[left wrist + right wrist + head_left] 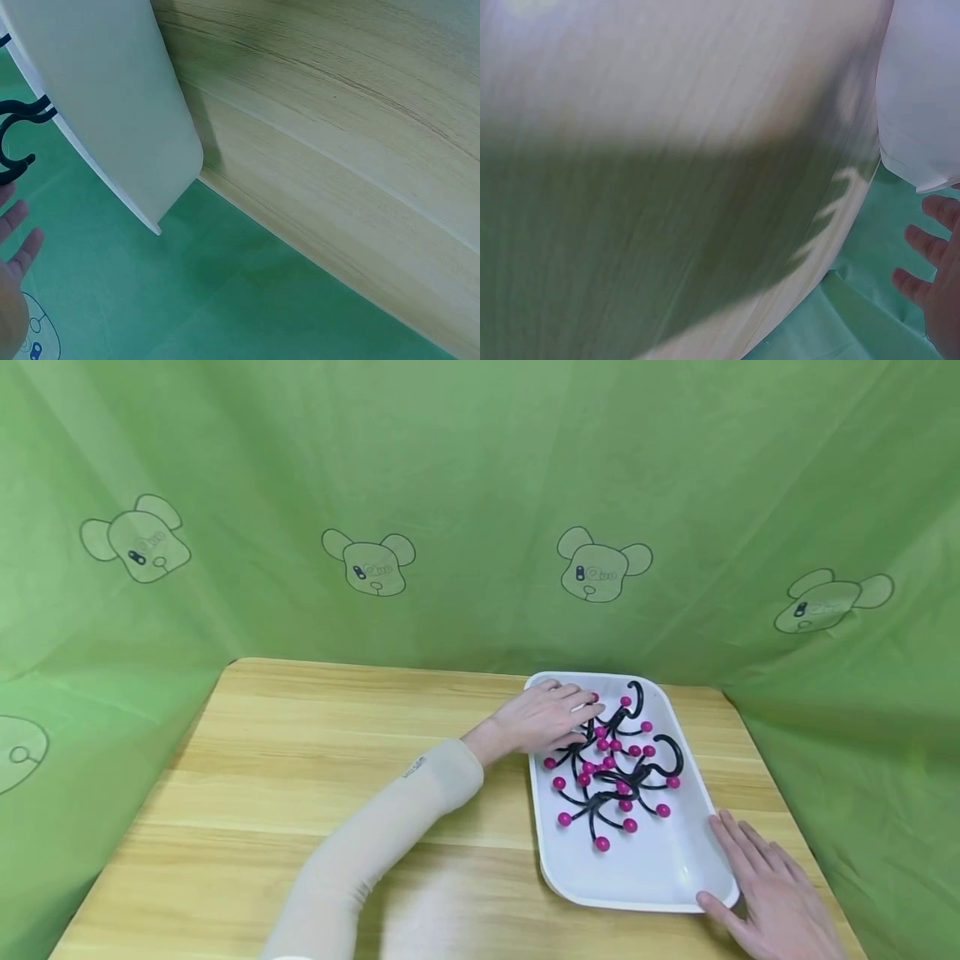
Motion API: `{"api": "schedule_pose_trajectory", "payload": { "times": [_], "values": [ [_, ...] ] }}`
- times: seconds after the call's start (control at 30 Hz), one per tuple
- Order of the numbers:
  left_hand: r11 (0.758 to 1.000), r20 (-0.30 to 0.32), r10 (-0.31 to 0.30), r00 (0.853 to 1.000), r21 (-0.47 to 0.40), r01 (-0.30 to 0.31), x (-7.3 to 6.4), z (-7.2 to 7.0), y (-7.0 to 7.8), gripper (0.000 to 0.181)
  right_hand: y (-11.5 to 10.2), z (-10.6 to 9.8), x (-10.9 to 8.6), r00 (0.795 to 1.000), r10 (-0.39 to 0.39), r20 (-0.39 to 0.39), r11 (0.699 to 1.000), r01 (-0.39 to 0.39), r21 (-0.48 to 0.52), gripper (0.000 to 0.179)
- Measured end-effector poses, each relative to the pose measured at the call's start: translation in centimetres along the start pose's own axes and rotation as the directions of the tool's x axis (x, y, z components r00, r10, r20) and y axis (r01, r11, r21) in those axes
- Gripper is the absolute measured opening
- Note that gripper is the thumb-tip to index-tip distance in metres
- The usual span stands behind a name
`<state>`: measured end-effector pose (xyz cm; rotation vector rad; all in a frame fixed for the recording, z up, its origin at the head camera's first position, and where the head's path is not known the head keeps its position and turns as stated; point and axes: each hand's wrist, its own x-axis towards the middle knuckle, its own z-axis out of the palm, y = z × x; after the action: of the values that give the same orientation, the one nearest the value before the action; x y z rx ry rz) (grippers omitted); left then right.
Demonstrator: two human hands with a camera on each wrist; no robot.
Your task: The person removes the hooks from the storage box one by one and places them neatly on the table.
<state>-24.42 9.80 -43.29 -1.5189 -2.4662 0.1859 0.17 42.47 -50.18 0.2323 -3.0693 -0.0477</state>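
Note:
A white tray (660, 872) on the table holds several black scalp massagers (637, 775) with pink ball tips, bunched together; two raised hooked handles show on the right. My left hand (546, 718) reaches over the tray's far left rim, above one massager. In the left wrist view, its spread fingers (26, 251) come right up to a curled black handle (15, 166); the thumb is hidden. Against the tray's near right corner lies my right hand (776, 893), fingers straight along the right side and thumb at the front edge.
The wooden table (315, 735) extends left of the tray. Green curtain cloth (480, 485) printed with mouse-like heads hangs behind the table and along both sides. The tray stands close to the table's back edge.

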Motion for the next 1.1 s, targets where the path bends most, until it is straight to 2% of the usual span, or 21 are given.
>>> {"api": "schedule_pose_trajectory", "payload": {
  "times": [0.27, 0.47, 1.1],
  "values": [
    [1.000, -0.024, -0.001, 1.000, 0.011, 0.001, 0.25, -0.15, -0.12, 0.052, -0.06, -0.20, 0.13, 0.999, 0.020, 0.046, 1.000, -0.021, 0.015, 0.109],
    [1.000, -0.030, -0.013, 0.999, -0.007, 0.013, 0.38, -0.22, -0.23, 0.042, -0.03, -0.18, 0.04, 1.000, 0.010, 0.028, 1.000, -0.011, 0.010, 0.108],
    [1.000, -0.046, -0.013, 0.999, 0.007, 0.014, 0.20, -0.26, -0.49, 0.039, -0.03, -0.32, 0.09, 0.998, 0.026, 0.050, 0.999, -0.027, 0.029, 0.108]
  ]
}}
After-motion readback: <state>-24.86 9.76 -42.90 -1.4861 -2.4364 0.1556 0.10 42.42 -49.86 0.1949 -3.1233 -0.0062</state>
